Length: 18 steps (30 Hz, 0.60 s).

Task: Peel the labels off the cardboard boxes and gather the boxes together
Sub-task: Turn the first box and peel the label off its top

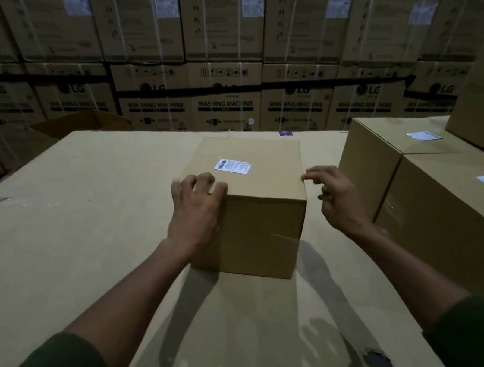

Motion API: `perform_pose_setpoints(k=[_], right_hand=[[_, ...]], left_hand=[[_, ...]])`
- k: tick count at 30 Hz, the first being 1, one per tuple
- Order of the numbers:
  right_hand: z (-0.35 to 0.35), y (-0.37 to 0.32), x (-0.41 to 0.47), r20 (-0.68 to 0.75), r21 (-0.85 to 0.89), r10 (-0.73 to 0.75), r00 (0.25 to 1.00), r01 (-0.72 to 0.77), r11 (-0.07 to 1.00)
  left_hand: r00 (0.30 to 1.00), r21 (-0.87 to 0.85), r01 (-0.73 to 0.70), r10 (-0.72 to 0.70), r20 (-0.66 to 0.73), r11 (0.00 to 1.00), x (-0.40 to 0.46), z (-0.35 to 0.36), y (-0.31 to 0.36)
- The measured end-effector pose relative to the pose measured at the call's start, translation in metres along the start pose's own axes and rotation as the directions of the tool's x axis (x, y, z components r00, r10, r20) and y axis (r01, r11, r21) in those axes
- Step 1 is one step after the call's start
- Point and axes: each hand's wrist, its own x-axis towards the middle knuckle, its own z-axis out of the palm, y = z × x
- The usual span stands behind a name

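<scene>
Head view: the labelled box (246, 201) is gripped at its near-left corner by the left hand (196, 211), fingers curled; the right hand (336, 197), fingers apart, is held beside its right edge.

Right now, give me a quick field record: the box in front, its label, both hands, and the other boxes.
box in work: small cardboard box, upright on the big cardboard surface
label: white barcode label on the box top, flat, not yet peeled
left hand: left hand rests on the box's near left top corner, fingers curled over the edge
right hand: right hand beside the box's right edge, fingers loose, holding nothing
other boxes: two labelled boxes to the right, side by side, apart from the box in work
background: stacked washing machine cartons
</scene>
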Motion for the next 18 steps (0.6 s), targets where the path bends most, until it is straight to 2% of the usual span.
perform_pose_setpoints(k=[3,6,10,14,16,18], right_hand=[[-0.001,0.011,0.007,0.232,-0.152,-0.035,0.972,0.072,0.986],[-0.001,0.012,0.018,0.356,-0.213,-0.065,0.932,0.149,0.966],[-0.005,0.008,0.030,0.347,-0.315,-0.072,0.935,0.188,0.930],[-0.007,0.003,0.032,0.319,-0.371,-0.115,0.941,0.236,0.898],[-0.005,-0.002,0.030,0.303,-0.345,-0.136,0.943,0.242,0.907],[-0.003,-0.010,0.028,0.284,-0.316,-0.136,0.949,0.227,0.921]], left_hand=[[0.998,-0.083,-0.028,0.033,0.048,0.996,0.000,-0.003,-0.011],[0.993,-0.102,-0.052,0.062,0.096,0.993,0.002,-0.007,-0.018],[0.989,-0.072,-0.034,0.044,0.142,0.997,0.001,-0.011,-0.016],[0.992,0.026,0.009,-0.012,0.124,1.000,-0.001,-0.019,-0.005],[0.985,-0.003,0.066,-0.065,0.162,0.998,0.001,-0.025,-0.001],[0.964,-0.117,0.139,-0.108,0.241,0.983,0.003,-0.033,0.006]])
